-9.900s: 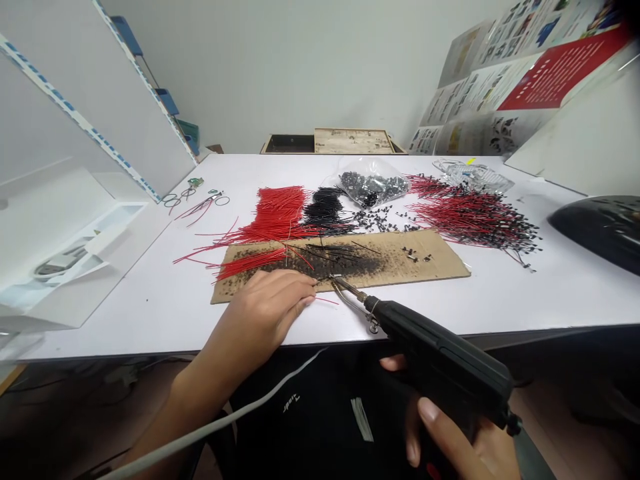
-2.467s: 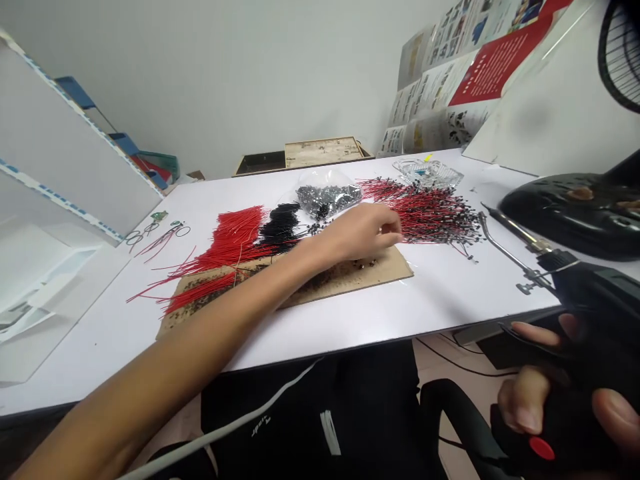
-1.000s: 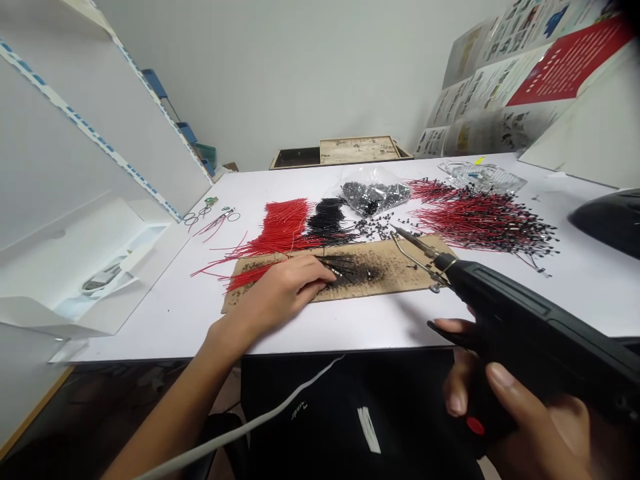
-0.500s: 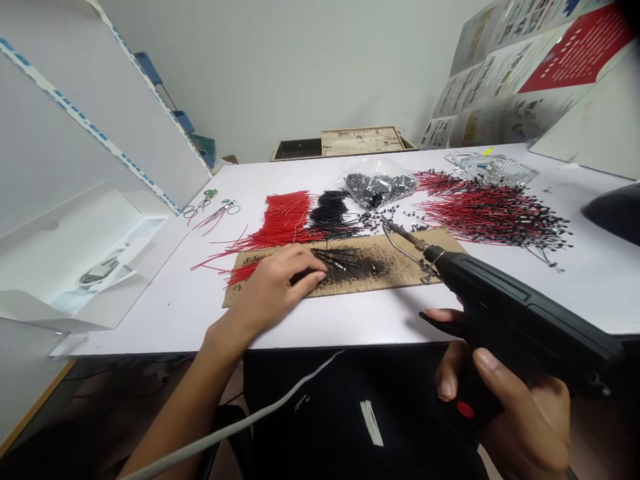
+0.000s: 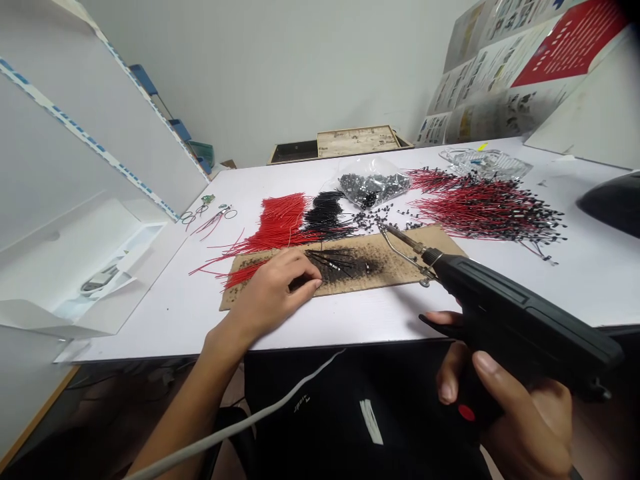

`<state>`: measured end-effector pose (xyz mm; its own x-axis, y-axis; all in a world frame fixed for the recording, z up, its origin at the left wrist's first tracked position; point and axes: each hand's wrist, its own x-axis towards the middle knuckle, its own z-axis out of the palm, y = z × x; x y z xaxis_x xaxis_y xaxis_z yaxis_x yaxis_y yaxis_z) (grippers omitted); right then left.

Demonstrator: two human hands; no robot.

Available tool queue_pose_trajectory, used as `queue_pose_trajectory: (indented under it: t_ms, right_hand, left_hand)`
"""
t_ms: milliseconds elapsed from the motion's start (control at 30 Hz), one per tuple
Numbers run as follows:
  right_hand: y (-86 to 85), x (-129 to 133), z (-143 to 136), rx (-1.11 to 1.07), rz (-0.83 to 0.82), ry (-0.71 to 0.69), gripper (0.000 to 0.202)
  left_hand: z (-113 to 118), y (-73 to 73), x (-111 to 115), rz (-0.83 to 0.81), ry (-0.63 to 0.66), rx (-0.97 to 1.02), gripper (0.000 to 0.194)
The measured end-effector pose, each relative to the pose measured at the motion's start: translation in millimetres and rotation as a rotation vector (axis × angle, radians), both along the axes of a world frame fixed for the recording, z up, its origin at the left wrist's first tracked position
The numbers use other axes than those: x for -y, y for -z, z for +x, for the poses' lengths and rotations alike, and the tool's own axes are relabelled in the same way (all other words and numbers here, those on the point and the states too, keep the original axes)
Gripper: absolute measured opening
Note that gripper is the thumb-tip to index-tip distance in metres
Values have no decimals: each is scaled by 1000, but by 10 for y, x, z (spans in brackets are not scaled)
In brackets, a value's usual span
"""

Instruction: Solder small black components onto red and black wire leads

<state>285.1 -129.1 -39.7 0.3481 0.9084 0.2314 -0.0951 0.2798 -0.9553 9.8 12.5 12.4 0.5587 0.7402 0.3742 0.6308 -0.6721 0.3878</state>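
Observation:
My left hand [image 5: 280,283] rests on a scorched strip of cardboard [image 5: 415,257], its thumb and index finger pinched together. What lies between the fingertips is too small to make out. Just beyond these fingers, a few black wires [image 5: 330,257] lie on the darkened part of the cardboard, and red wires [image 5: 245,272] stick out to the left of the hand. In my right hand [image 5: 525,407] is a black pistol-shaped soldering gun [image 5: 520,300], its fingers wrapped round the grip. The gun's metal tip [image 5: 395,232] points left, over the cardboard's far edge.
Behind the cardboard lie piles of red wires [image 5: 283,217] and black wires [image 5: 327,213]. A clear bag of small black parts [image 5: 375,183] stands beyond loose parts. Red wires with black ends [image 5: 490,207] spread at right. Scissors [image 5: 220,215] lie left, near a white box [image 5: 75,267].
The view has shifted slightly. My left thumb and index fingertip look a little closer together. The soldering gun stays in my right hand in nearly the same position.

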Motion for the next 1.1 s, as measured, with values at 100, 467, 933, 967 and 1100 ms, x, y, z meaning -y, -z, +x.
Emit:
queue_pose_trajectory:
  t_ms: [100,467,933,967,1100]
  right_hand:
    - [41,-3,34,14,15,-5,20]
    - [33,40,54,18,-26,-38,28]
    - [12,2,-19,8,22,-18,21]
    - [-1,8,-29,3,12,-14,20]
    - [-79,46,-94,-75,-115,38,24]
  left_hand:
    - [4,-8,8,-1,13,2,6]
    - [-6,-1,23,-48,-28,-20,6]
    - [58,5,18,-79,-42,-34,6]
    - [59,5,14,-88,-42,-27,6]
    - [64,18,-6,-117,-38,-18,5]
